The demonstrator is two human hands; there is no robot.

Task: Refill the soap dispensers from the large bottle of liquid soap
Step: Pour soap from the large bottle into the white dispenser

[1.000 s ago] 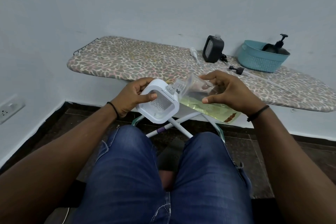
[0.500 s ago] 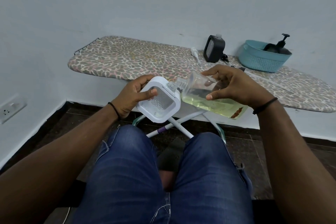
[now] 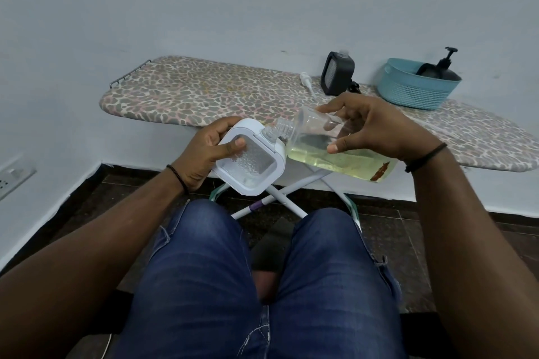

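Note:
My left hand (image 3: 208,151) holds a white square soap dispenser (image 3: 250,163) with a clear patterned window, tilted over my lap, its open neck pointing up and right. My right hand (image 3: 376,128) grips a large clear bottle of yellow-green liquid soap (image 3: 329,151), lying nearly level with its threaded mouth against the dispenser's neck. The soap pools along the bottle's lower side. A black dispenser (image 3: 337,73) with no pump stands on the ironing board (image 3: 204,93).
A teal basket (image 3: 414,87) at the board's back right holds a black pump dispenser (image 3: 444,67). A loose white pump (image 3: 307,83) lies beside the black dispenser. My knees in blue jeans sit below my hands. A wall socket (image 3: 13,176) is at the left.
My right hand has lifted and swung the big bottle up, and the soap has run toward its mouth. The white dispenser has tilted slightly in my left hand.

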